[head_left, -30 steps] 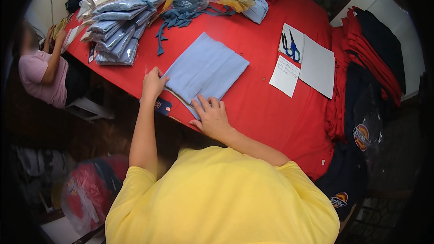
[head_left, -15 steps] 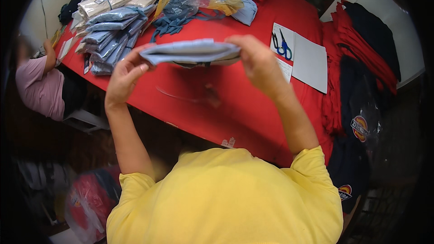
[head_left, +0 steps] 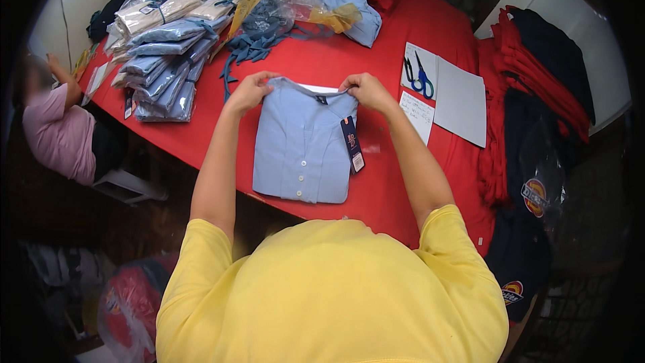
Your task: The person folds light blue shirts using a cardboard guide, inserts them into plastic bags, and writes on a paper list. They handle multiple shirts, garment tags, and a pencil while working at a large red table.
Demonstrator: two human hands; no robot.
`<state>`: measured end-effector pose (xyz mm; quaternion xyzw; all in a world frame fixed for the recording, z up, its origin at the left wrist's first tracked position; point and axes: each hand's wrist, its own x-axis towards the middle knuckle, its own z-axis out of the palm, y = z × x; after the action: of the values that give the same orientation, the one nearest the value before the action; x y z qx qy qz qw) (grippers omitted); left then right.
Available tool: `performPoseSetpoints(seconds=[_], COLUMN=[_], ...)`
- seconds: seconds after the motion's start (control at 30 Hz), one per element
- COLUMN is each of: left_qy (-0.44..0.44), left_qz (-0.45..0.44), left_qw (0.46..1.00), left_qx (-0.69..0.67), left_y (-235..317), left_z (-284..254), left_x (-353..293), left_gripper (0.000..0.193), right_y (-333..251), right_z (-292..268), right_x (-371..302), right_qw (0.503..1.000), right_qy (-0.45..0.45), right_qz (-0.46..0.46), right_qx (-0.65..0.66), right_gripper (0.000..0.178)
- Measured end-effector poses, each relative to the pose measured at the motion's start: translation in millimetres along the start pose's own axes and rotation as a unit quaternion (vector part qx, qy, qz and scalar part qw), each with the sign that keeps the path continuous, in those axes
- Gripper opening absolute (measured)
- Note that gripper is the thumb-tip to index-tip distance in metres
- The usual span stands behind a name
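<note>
A light blue shirt [head_left: 289, 141], folded into a rectangle with white buttons down its front, lies face up near the front edge of the red-covered table [head_left: 208, 131]. My left hand [head_left: 253, 89] pinches its far left corner beside the collar. On the other side of the collar, my right hand [head_left: 365, 89] grips the far right corner between thumb and fingers. A dark hang tag [head_left: 351, 144] rests along the shirt's right side. Something white shows behind the neckline between my hands.
Bagged folded garments [head_left: 164, 87] are stacked at the left, beside dark blue fabric strips [head_left: 248, 47]. Blue-handled scissors [head_left: 422, 79] lie on an open notebook [head_left: 463, 97] to the right. Red and navy clothes [head_left: 544, 60] are piled at the far right. A co-worker in pink [head_left: 64, 121] sits at left.
The shirt has come down from a raised, edge-on position to lie face up on the table. Both hands moved closer together, still gripping it, and the tag now shows.
</note>
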<state>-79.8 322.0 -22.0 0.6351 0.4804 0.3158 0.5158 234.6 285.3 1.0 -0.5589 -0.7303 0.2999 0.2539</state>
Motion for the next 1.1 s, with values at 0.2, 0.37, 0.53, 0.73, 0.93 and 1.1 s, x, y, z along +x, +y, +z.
performPoseSetpoints(seconds=[0.2, 0.37, 0.53, 0.73, 0.93, 1.1], left_qy=[0.022, -0.030, -0.012, 0.020, 0.046, 0.062], left_qz=[-0.027, -0.091, -0.089, -0.070, -0.023, -0.014], left_qw=[0.999, 0.995, 0.995, 0.995, 0.998, 0.998], left_qx=[-0.026, -0.022, -0.043, -0.073, -0.033, 0.005], left_y=[-23, -41, -44, -43, -51, -43], left_z=[2, -2, 0, 4, 7, 15], left_x=[19, 34, 33, 25, 30, 25], left_gripper=[0.022, 0.012, 0.013, 0.012, 0.015, 0.016], right_y=[8, 45, 26, 2, 12, -29], right_z=[6, 12, 25, -6, 42, 7], right_x=[-3, 10, -1, -106, -171, -242], right_qw=[0.956, 0.956, 0.987, 0.982, 0.989, 0.997], right_qy=[-0.005, -0.060, 0.109, -0.051, 0.052, -0.063], right_qz=[0.091, 0.098, 0.095, 0.151, 0.001, 0.031], right_qx=[0.280, 0.268, 0.066, -0.104, -0.138, -0.044], right_gripper=[0.024, 0.021, 0.023, 0.020, 0.009, 0.010])
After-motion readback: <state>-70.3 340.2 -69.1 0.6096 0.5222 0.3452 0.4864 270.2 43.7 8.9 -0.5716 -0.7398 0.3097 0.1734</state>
